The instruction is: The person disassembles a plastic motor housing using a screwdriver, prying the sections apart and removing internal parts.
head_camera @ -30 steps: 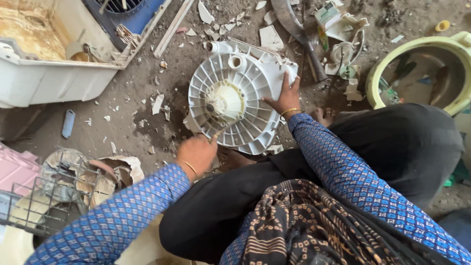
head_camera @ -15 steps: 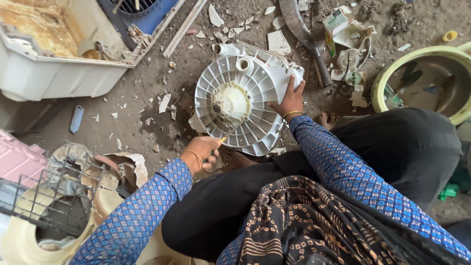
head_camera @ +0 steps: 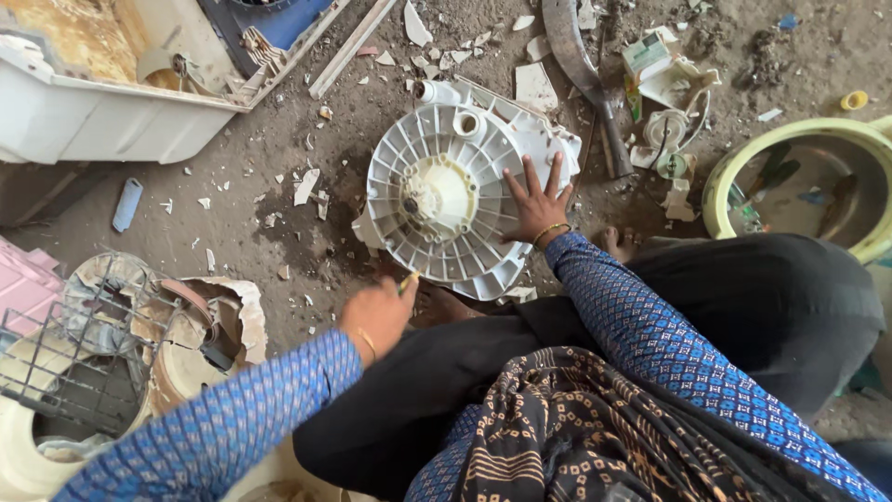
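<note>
Right now right hand (head_camera: pixel 537 201) lies flat, fingers spread, on ribbed tub base (head_camera: pixel 437 195) on gritty floor (head_camera: pixel 279 223); left hand (head_camera: pixel 376 316) fist-pinches a small yellow tool (head_camera: pixel 409 281). Tool could slip off ribs & jab bare foot (head_camera: pixel 618 244)

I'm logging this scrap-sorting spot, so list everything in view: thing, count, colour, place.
Ribbed round plastic tub base: one, white, centre on the dirt floor.
Broken plastic casing: one, white and rusty, top left.
Wire grille: one, grey, lower left.
Basin: one, pale yellow-green, right edge.
Curved metal blade: one, dark, top centre.
Plastic shards: many, white, scattered on the floor.
Left hand: closed on a small yellowish tool, near the base's lower rim.
Right hand: flat, fingers spread on the base.
</note>
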